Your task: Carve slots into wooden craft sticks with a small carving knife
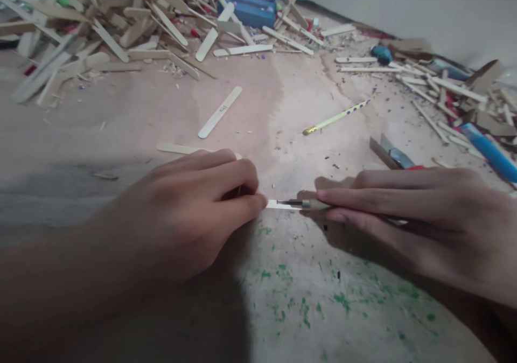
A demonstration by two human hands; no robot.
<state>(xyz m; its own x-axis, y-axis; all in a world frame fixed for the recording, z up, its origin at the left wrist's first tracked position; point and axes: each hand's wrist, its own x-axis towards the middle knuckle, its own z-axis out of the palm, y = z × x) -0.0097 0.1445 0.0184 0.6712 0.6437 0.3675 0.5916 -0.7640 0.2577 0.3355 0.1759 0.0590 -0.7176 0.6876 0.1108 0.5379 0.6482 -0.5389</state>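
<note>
My left hand point(194, 212) is closed, its thumb and fingers pressing a pale wooden craft stick point(278, 204) against the table. Only a short end of that stick shows to the right of the fingertips. In my right hand point(420, 212) is a carving tool point(313, 204) with a pale handle, a metal collar and a thin dark tip. The tip meets the exposed end of the stick, close to my left thumb. Most of the handle is hidden by the fingers. Just behind my left hand lies another craft stick point(177, 148), partly covered by the knuckles.
A marked craft stick point(220, 112) and a yellow pencil point(335, 118) lie ahead. A utility knife point(393, 153) is behind my right hand. Craft sticks point(133, 18) are heaped at the back left around a blue box point(250, 10); more scraps point(448, 93) clutter the right.
</note>
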